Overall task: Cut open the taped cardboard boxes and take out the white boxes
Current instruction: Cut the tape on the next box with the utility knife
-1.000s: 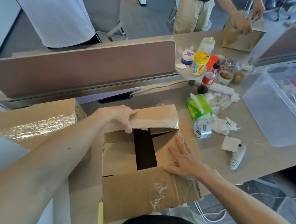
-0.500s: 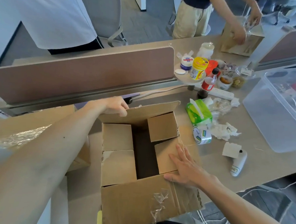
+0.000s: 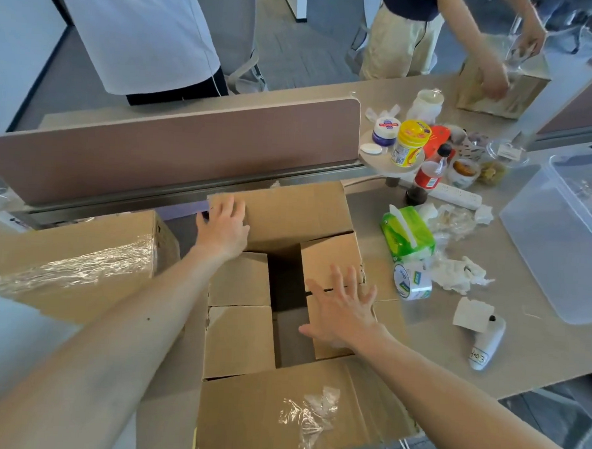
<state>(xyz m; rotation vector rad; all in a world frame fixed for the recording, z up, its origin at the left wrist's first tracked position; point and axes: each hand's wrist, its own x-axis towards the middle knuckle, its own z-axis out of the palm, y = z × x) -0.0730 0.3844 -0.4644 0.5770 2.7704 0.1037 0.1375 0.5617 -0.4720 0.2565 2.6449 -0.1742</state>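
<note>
— where's the box?
— the open cardboard box (image 3: 277, 415) sits on the desk (image 3: 435, 355) right in front of me, flaps spread. the taped cardboard box (image 3: 69, 260) is just beside it on my left, its top under shiny tape.
— and your hands?
— my left hand (image 3: 224, 227) lies flat on the far flap (image 3: 298, 210), fingers straight, gripping nothing. my right hand (image 3: 343, 311) is over the right side of the opening, fingers spread wide and empty; i can't tell if it touches the cardboard under it.
— what's inside?
— brown cartons (image 3: 238, 341) along both sides, apart in the middle. a tape roll (image 3: 413, 280) lies just right of the box.
</note>
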